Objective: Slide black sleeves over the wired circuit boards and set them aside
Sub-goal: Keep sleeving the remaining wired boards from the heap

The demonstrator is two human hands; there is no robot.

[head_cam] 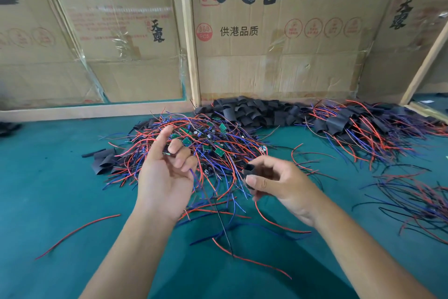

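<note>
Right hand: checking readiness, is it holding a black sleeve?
Yes, the right hand pinches a black sleeve between thumb and fingers.

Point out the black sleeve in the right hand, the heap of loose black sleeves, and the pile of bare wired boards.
black sleeve (248,170): head view, its open end above the thumb.
heap of loose black sleeves (252,110): head view, heap's middle.
pile of bare wired boards (206,141): head view, among green boards.

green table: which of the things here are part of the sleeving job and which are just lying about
Job:
- short black sleeve, pinched by right hand
- left hand
- tangled heap of red-and-blue wired green circuit boards
- pile of loose black sleeves

Lying about:
- printed brown cardboard boxes
</note>
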